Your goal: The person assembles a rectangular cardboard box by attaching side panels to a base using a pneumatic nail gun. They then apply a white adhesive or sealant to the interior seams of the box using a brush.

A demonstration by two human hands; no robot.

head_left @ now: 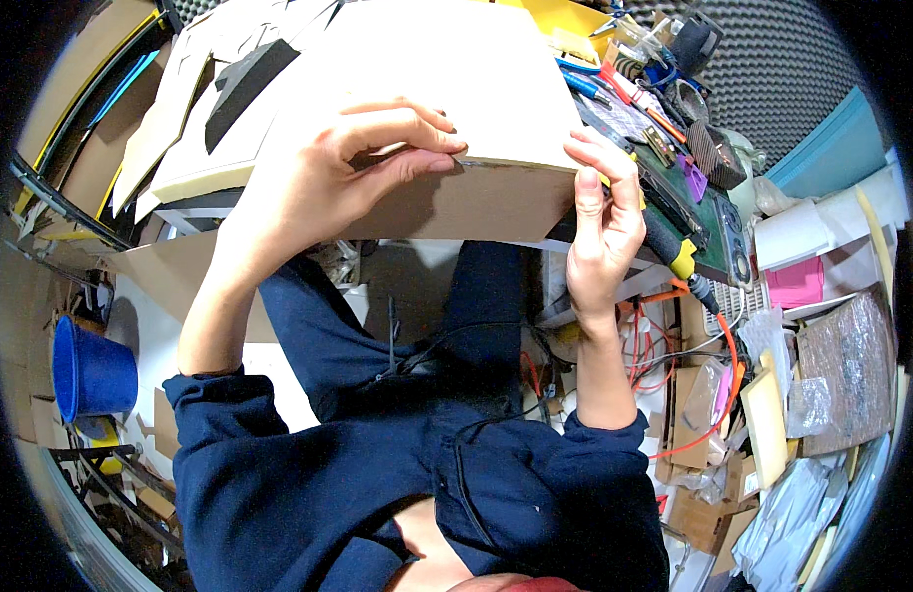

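Board (466,79), bright white on top, fills the far middle of the scene, its near edge turned toward the seated person, and a brown panel (476,207) drops below that edge; whether the two are one piece cannot be told. The left hand (323,183) comes in over the left part of the near edge, with thumb and index fingertip drawn into a close pinch there; whether they grasp the edge itself or something thin along it is unclear. At the near right corner of the board is the right hand (604,222), fingers bent toward the corner and thumb raised, and I cannot tell if it grips the board or only rests against it. To the far left, a dark grey foam piece (247,94) lies on pale sheets. On the right, a green surface (718,237) carries a jumble of tools, among them a blue pen-like tool (586,87) and a purple piece (692,178). Nearer on that side, a yellow and black tool (683,260) shows beside the green surface, with an orange cable (737,370) running below it. Farther right are a pink sheet (797,283) and a brown package (846,355) in clear wrap. A blue bucket (96,370) stands at left, and bumpy grey foam (782,69) covers the far right wall.
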